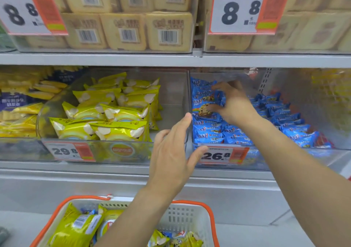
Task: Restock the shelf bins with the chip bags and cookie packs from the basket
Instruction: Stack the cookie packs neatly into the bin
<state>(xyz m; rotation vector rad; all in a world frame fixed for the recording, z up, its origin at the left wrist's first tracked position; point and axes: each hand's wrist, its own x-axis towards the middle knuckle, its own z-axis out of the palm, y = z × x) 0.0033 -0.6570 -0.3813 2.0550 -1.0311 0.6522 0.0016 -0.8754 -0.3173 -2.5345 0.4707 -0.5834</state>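
Grey metal shelf (171,59) carries two clear plastic bins: left bin (167,87) with yellow chip bags (121,114), right bin (313,114) with blue cookie packs (284,112). White orange-rimmed basket (182,218) below holds more stock. Left hand (171,157) is spread against the bin divider, gripping nothing. Right hand (233,102) pinches a blue cookie pack (205,108) inside the right bin. Packs appear light, crinkly, crushable; best held by the edges.

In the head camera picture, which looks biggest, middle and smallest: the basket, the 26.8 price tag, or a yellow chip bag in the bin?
1. Basket, though it sits nearest the camera.
2. Yellow chip bag.
3. 26.8 price tag.
The bag and tag look close in size, so that order is unsure.
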